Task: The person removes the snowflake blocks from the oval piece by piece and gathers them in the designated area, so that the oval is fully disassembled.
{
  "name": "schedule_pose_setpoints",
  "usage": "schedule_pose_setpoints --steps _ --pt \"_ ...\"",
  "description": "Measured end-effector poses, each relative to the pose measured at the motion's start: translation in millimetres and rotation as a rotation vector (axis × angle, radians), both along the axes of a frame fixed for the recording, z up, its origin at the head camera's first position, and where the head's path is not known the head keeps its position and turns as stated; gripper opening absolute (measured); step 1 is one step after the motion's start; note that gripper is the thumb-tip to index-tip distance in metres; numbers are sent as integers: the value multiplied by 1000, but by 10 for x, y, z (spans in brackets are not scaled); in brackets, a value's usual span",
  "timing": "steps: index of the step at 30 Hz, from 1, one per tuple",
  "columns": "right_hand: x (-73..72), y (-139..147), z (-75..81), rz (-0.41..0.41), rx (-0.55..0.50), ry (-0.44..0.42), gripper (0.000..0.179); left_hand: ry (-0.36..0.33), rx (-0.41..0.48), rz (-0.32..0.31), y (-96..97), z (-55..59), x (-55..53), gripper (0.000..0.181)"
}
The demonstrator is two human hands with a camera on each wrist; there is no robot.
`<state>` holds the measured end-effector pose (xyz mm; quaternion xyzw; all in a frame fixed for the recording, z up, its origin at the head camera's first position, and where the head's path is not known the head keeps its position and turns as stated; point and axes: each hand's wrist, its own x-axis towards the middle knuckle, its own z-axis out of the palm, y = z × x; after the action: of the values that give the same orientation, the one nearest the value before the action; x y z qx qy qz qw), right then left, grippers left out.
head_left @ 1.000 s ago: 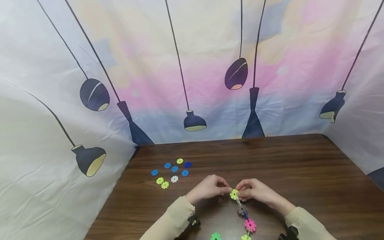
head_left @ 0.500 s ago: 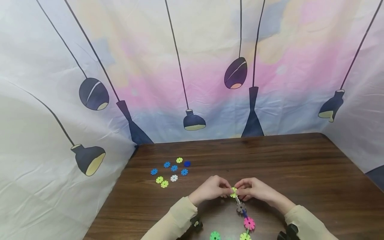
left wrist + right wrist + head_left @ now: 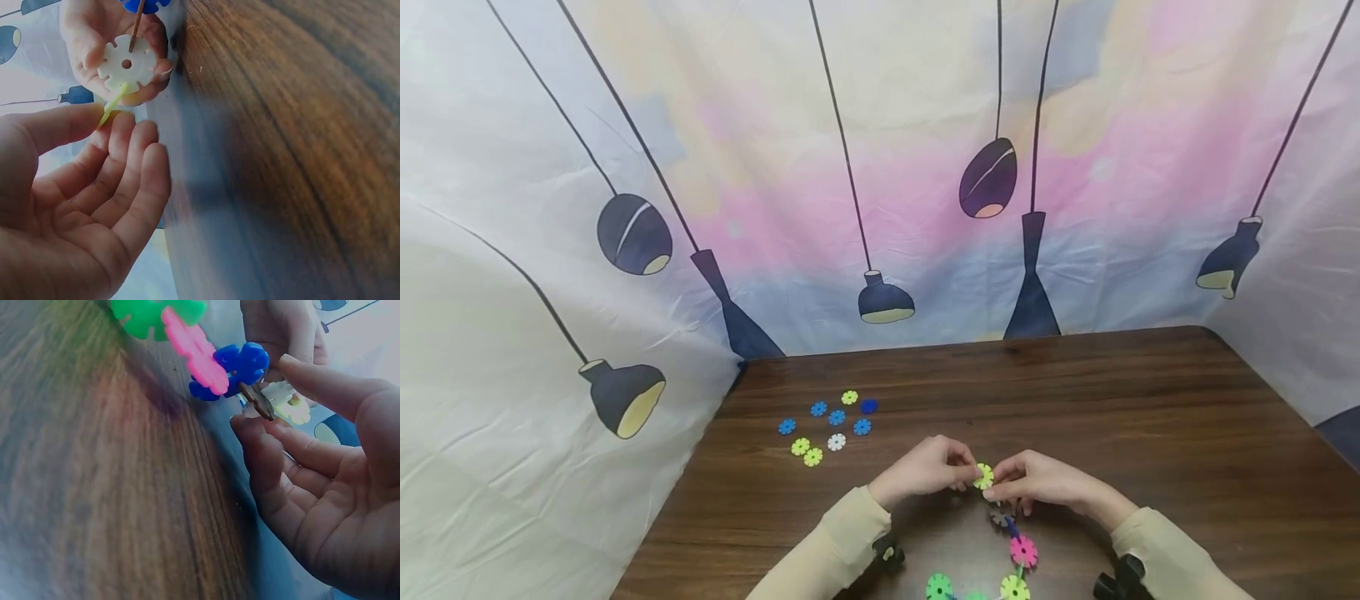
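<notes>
A yellow notched snowflake disc [image 3: 984, 476] is pinched between thumb and fingers of my left hand [image 3: 921, 471]. Its edge meets the rim of a white disc [image 3: 140, 67], seen face-on in the left wrist view. Fingers of my right hand [image 3: 1048, 479] curl round that white disc, though the thumb seems a little apart from it in the right wrist view. From the white disc a chain runs toward me: a brown disc [image 3: 1000, 517], a dark blue disc [image 3: 253, 362], a pink disc [image 3: 1024, 551], a yellow-green disc [image 3: 1015, 587] and green ones [image 3: 938, 586].
Several loose discs lie to the left on the wooden table [image 3: 1150, 400], among them a white one [image 3: 837, 442], blue ones [image 3: 837, 417] and yellow ones [image 3: 812, 457]. Behind the table hangs a cloth [image 3: 775, 167] printed with lamps. Black wrist cameras sit under both sleeves.
My right fingers have spread and shifted from beside the yellow disc toward the white disc below it. The yellow disc turned briefly, then faces up again. My left hand keeps its pinch.
</notes>
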<state>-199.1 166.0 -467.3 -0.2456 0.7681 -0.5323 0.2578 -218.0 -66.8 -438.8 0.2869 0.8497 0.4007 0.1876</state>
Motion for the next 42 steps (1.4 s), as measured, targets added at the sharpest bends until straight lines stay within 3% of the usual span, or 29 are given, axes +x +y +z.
schedule_pose_setpoints --steps 13,19,27,32,42 --pt "11 -19 81 -19 -59 -57 25 -52 -41 -148 -3 87 -23 18" --pt "-12 -15 103 -14 -57 -49 25 -60 -16 -166 -3 99 -57 18" --pt "-9 -25 78 -30 -43 -64 26 24 -17 -131 4 56 -31 18" --pt "-4 -28 50 -36 -37 -64 26 90 -31 -67 8 39 5 19" --pt "-3 -19 44 -60 -9 -67 36 93 -11 42 -139 77 -44 25"
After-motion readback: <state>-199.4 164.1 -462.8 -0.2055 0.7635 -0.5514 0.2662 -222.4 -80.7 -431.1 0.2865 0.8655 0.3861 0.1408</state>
